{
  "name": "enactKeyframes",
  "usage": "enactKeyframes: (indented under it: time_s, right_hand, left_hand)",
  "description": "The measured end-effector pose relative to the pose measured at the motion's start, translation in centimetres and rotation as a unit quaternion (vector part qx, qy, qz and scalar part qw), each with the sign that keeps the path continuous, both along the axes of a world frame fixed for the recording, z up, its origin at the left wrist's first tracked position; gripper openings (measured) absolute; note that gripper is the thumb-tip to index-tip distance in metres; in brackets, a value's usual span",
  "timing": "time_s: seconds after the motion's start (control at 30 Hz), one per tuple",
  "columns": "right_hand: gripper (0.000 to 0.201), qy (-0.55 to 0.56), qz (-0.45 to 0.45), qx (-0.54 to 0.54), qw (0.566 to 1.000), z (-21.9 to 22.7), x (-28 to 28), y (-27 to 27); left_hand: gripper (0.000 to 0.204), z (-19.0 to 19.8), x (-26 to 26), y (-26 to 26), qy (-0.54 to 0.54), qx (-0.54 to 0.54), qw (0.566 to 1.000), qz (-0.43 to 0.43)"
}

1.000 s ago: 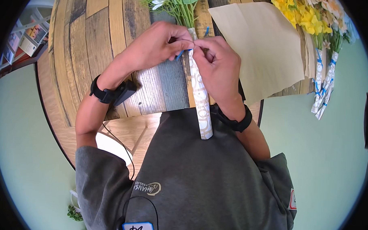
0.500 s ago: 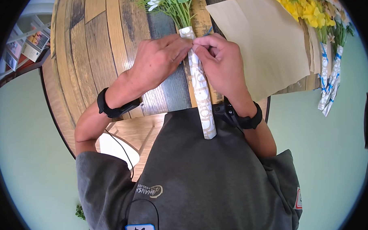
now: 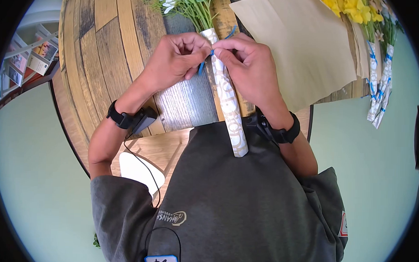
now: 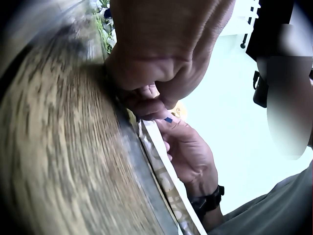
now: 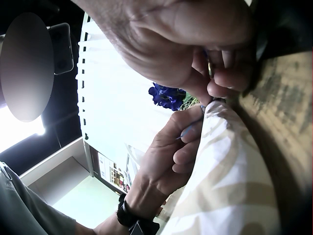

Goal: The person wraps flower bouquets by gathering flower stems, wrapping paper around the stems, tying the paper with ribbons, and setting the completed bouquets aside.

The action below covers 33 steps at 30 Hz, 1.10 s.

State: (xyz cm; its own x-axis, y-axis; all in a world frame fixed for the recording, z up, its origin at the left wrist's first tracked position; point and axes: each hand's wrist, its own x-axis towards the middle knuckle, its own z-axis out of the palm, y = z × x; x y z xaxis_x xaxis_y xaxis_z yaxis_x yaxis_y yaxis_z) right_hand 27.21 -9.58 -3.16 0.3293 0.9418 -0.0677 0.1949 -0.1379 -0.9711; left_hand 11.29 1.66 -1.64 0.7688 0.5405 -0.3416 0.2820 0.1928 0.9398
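Note:
A bouquet wrapped in white-and-beige patterned paper (image 3: 229, 106) lies slanted over the table edge, its lower end against the person's shirt. Green stems and small white flowers (image 3: 168, 4) come out of its top. Around the neck of the wrap runs a thin blue ribbon (image 3: 201, 68). My left hand (image 3: 175, 60) pinches one part of this ribbon with thumb and forefinger. From the other side, my right hand (image 3: 251, 68) pinches it too, fingertips close to the left ones right over the paper. In the right wrist view, dark blue flowers (image 5: 167, 97) show beyond the fingers.
Brown kraft paper sheets (image 3: 295, 46) lie on the wooden table (image 3: 94, 48) to the right. Beyond them are yellow flowers (image 3: 356, 10) and wrapped bundles (image 3: 382, 86) tied with blue, reaching over the table edge. A white chair (image 3: 141, 175) stands below the table's left front.
The left hand turned over the wrap half a second ago and is now back at its left side, fingertips at the ribbon. The right hand stays at the neck of the wrap.

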Motion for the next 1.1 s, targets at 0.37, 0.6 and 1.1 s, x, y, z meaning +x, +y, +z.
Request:
enactKeyframes:
  time_s: [0.37, 0.6, 1.1]
  right_hand:
    - [0.012, 0.029, -0.038, 0.040, 0.998, -0.5, -0.7, -0.4]
    - [0.009, -0.076, -0.006, 0.114, 0.991, -0.5, -0.3, -0.4]
    - [0.013, 0.030, 0.046, -0.045, 0.997, 0.1, 0.6, 0.2]
  left_hand:
    - [0.016, 0.3, -0.1, 0.5, 0.009, -0.024, 1.000, -0.016]
    - [0.016, 0.2, -0.1, 0.5, 0.014, -0.008, 0.999, -0.034]
    - [0.008, 0.2, -0.1, -0.5, 0.013, 0.017, 1.000, 0.020]
